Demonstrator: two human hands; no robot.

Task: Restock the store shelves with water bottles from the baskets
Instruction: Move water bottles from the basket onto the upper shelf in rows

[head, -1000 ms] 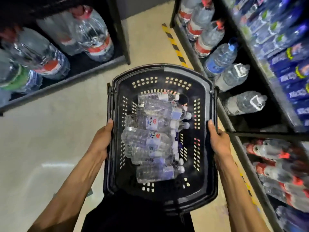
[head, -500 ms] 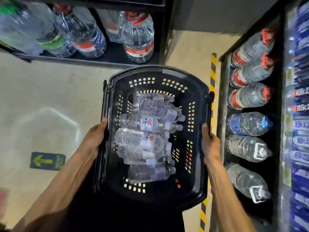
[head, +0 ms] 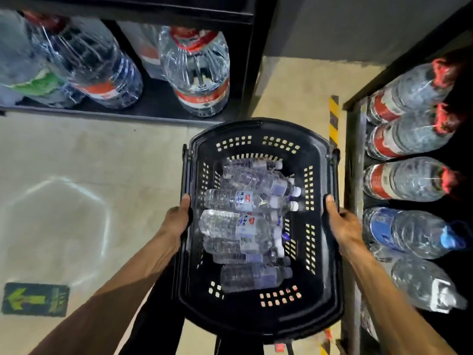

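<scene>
Green arrow sticker (head: 34, 299) lies on the floor (head: 102, 160), lower left. The left shelf (head: 102, 115) carries big water jugs: a green-label jug (head: 30, 80) at its left end, a red-label jug (head: 102, 73) beside it, and another red-label jug (head: 197, 73) upright near its right end.

Left hand (head: 176, 221) grips the left rim of the black plastic basket (head: 245, 313), thumb hooked over the rim; its fingers are hidden below. Small water bottles (head: 235, 201) lie on their sides, piled along the basket's middle, caps pointing right. Right hand (head: 343, 226) grips the right rim the same way, thumb on top.

Yellow-black hazard tape (head: 333, 116) runs on the floor along the right shelf (head: 352, 175). That shelf holds three red-cap jugs (head: 409, 93), then a blue-cap jug (head: 409, 231) and a clear jug with a white handle (head: 430, 285) toward its near end.
</scene>
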